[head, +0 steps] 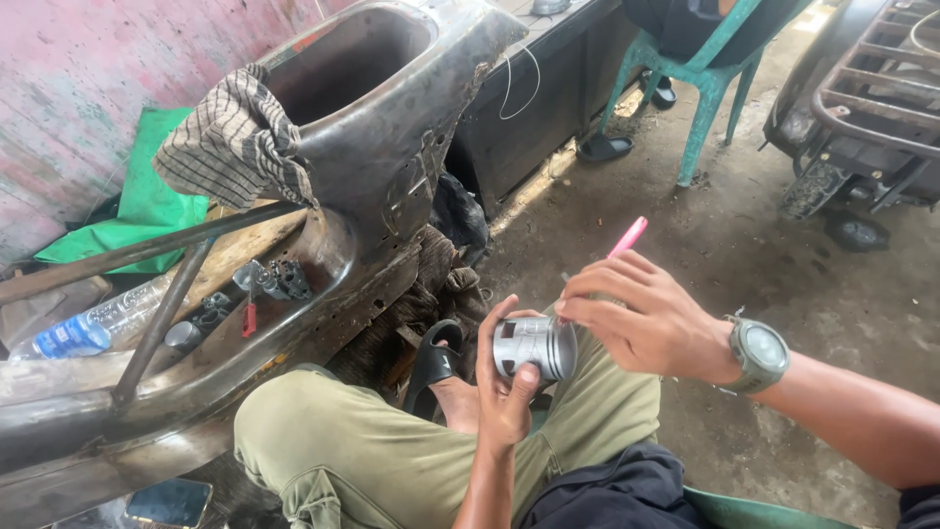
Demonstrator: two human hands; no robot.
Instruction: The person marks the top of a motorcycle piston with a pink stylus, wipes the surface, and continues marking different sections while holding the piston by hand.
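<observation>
the left hand (504,387) grips a silver metal piston (535,346), thumb on its near side and fingers curled round the far side, so the part sits clamped above the person's lap. the right hand (641,318) comes in from the right with a grey wristwatch (759,355) on the wrist; its fingers pinch a thin pink tool (628,236) (a small brush or pen, too slim to tell which) whose upper end sticks up past the knuckles while its lower end is hidden at the piston's top edge. the two hands are close together, almost touching over the piston.

the person sits with olive trousers (343,441) on bent legs, one foot in a black sandal (432,364) on the concrete floor (783,264). to the left lies a stripped, grimy scooter body (392,147) with a checked cloth (233,142) draped on its edge. a plastic water bottle (93,328) lies beside it, near a green bag (147,206). a green plastic chair (705,78) stands farther back.
</observation>
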